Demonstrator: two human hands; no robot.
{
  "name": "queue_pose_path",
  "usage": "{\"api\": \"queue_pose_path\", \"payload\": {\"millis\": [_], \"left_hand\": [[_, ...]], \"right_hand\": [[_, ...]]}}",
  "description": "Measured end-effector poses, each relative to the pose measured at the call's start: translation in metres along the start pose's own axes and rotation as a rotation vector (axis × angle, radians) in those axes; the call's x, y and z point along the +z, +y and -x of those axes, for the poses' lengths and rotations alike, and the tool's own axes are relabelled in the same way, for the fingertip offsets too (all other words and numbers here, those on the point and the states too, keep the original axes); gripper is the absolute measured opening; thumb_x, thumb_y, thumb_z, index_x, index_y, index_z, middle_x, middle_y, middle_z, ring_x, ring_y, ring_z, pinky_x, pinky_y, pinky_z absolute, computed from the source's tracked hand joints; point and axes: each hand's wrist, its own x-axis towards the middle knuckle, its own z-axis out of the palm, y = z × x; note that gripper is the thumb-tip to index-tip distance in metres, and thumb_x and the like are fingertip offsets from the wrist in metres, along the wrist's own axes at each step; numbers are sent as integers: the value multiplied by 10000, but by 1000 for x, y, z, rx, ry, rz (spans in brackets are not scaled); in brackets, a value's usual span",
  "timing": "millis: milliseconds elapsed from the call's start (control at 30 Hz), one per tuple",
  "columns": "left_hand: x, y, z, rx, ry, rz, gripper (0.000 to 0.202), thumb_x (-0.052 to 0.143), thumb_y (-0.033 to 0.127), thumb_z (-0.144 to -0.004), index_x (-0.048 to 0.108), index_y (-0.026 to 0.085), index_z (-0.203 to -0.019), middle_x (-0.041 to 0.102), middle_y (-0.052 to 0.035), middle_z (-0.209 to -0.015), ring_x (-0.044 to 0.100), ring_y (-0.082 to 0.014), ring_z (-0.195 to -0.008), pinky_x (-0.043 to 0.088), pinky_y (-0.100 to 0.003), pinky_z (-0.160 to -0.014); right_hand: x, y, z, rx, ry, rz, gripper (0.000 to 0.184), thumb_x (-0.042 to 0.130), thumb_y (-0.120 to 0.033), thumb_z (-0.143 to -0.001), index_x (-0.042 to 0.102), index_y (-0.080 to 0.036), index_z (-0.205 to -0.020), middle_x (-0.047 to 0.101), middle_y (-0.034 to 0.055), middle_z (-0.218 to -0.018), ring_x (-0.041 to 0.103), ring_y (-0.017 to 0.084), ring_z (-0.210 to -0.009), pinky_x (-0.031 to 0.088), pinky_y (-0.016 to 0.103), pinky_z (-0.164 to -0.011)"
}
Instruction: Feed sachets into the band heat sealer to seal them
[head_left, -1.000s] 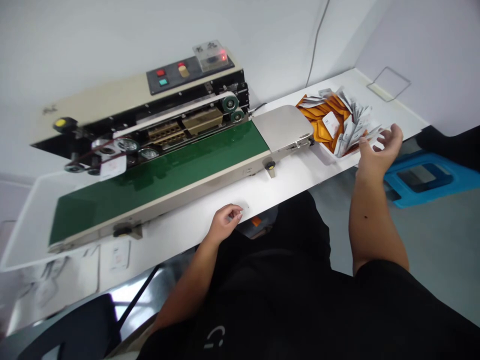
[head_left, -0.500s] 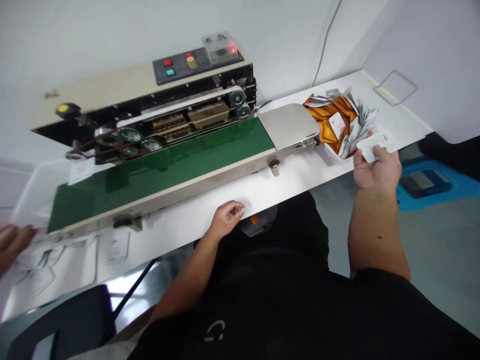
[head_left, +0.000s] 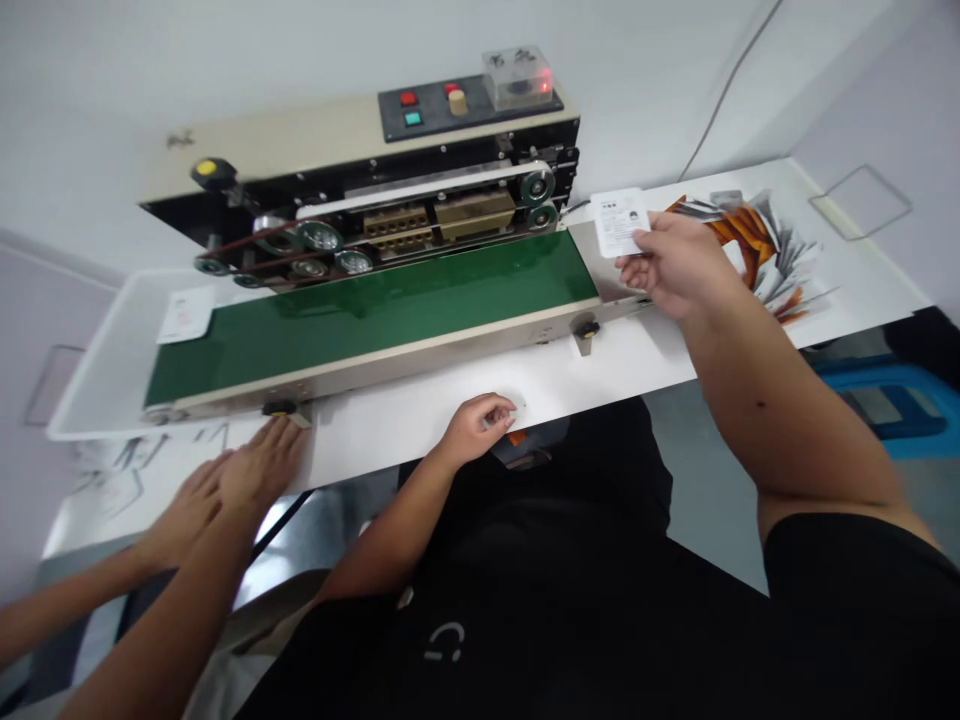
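Note:
My right hand (head_left: pixel 679 262) pinches a small white printed packet (head_left: pixel 619 222) by its right edge. The packet is held above the metal plate (head_left: pixel 600 285) at the right end of a band sealer's green conveyor belt (head_left: pixel 390 305). My left hand (head_left: pixel 481 425) rests at the table's front edge, fingers loosely curled, with a gap to the thumb and nothing visible in it. Another white packet (head_left: pixel 186 314) lies at the belt's left end, partly over a white bin. Orange and silver packets (head_left: pixel 750 235) are heaped on the right, partly hidden by my right forearm.
The band sealer's housing (head_left: pixel 300 140) stands behind the belt, with rollers and coloured buttons. A white bin (head_left: pixel 82 360) sits at the left. A co-worker's hands (head_left: pixel 255 465) rest on the table's front left. A blue stool (head_left: pixel 892 400) stands at the right.
My right hand has moved left with the packet, from the heap to above the metal plate. The co-worker's hands have come onto the table's front left. The view has shifted.

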Motion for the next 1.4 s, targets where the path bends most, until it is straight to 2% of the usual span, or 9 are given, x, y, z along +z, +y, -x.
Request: {"api": "queue_pose_path", "payload": {"millis": [300,467,633,767,933,1033,1133,1267,1400], "left_hand": [[-2,1,1,49,-27,23,249,665,415,-1016,759,192,-1074,739,-78,-908,683,-183,-787,545,-315,-756],[-2,1,1,50,-42,37,254,648,418,-1028,754,196,-1088,737,-80,-901,680,-187,-792,543,-317,-755],[-4,-2,2,39,-34,58,282,647,449,-1026,756,196,-1088,732,-83,-902,684,-194,-802,548,-327,-763],[-6,-7,5,32,-2,98,288,646,451,-1033,760,192,-1085,737,-83,-886,680,-193,-790,542,-324,-754],[-5,-11,3,23,-10,78,292,653,461,-1031,765,196,-1083,736,-78,-871,669,-192,-776,546,-331,-766],[-4,-9,0,32,-19,53,290,665,462,-1024,762,193,-1074,749,-83,-888,665,-186,-767,550,-324,-758],[-4,-5,-3,32,-21,23,285,673,458,-1018,764,191,-1057,754,-82,-887,657,-177,-743,549,-316,-741],[-4,0,-5,16,-6,1,279,677,451,-1014,764,189,-1054,744,-75,-861,669,-179,-748,547,-307,-726],[-3,1,-3,1,11,-20,295,661,465,-1018,765,190,-1046,726,-69,-833,675,-185,-761,552,-305,-724]], "right_hand": [[48,-7,-50,163,38,84,152,572,-139,-1063,634,-187,-932,666,13,-656,556,82,-473,484,145,-423],[71,-3,-57,171,-23,93,155,550,-154,-1089,633,-185,-962,676,8,-661,557,77,-489,493,147,-441],[72,-1,-40,34,-44,169,111,743,-282,-1005,647,-226,-994,721,17,-820,641,107,-528,474,182,-403],[39,7,12,-237,49,284,113,766,-291,-942,706,-264,-1035,726,0,-870,637,115,-549,480,219,-442],[-46,22,50,-408,314,531,82,704,-279,-927,748,-226,-884,671,15,-692,620,159,-588,515,297,-600],[-105,24,26,-368,584,773,118,665,-262,-944,755,-185,-947,709,50,-774,627,174,-667,529,337,-718],[-145,22,-15,-265,596,1153,338,745,-260,-916,740,-141,-1232,757,138,-1102,672,232,-1009,485,401,-981],[-165,12,-65,-109,521,1425,702,858,-309,-851,579,-43,-1438,561,307,-1488,469,348,-1431,369,480,-1119],[-181,-1,-103,66,564,1445,728,907,-426,-789,565,-67,-1322,464,337,-1561,397,362,-1501,345,550,-1114]]}}
